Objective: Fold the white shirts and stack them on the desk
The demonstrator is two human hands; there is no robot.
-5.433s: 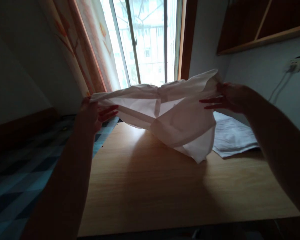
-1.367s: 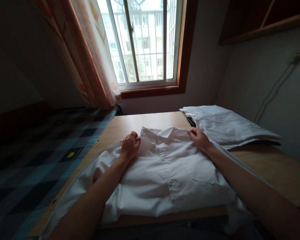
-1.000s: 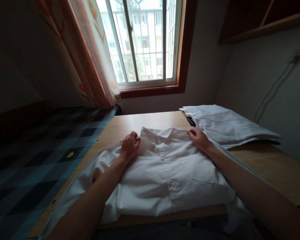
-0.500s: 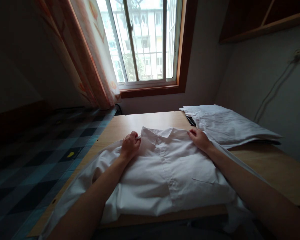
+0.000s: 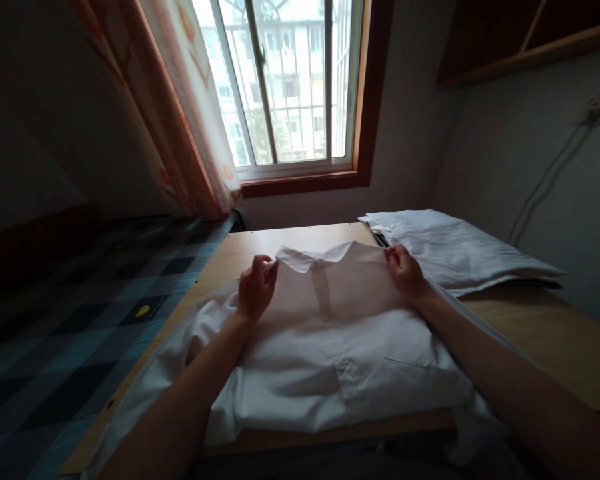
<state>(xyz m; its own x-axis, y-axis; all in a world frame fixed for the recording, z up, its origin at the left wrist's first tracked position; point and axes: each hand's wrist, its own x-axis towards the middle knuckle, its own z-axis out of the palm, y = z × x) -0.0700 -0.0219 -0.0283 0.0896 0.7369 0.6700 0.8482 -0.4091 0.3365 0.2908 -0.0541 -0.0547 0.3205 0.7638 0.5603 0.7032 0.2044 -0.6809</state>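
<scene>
A white collared shirt (image 5: 300,373) lies spread over the wooden table, its buttoned front facing up and its collar toward the window. My left hand (image 5: 257,287) is closed on the cloth at the left shoulder, just beside the collar. At the opposite shoulder my right hand (image 5: 404,270) pinches the fabric. Between both hands the upper part of the shirt is lifted and stretched, with light showing through it. The lower front and its pocket edge still rest on the table. Both sleeves trail down at the sides, partly behind my forearms.
Folded white cloth (image 5: 460,250) lies on the table's right side with something dark under it. The wooden tabletop (image 5: 300,233) reaches toward the window (image 5: 285,87). A checked bed cover (image 5: 80,347) is on the left, beside a curtain (image 5: 175,107). A cable (image 5: 545,180) hangs on the right wall.
Both hands have risen a little and moved slightly apart, lifting the collar and shoulders of the shirt. The upper front is now raised off the layer beneath.
</scene>
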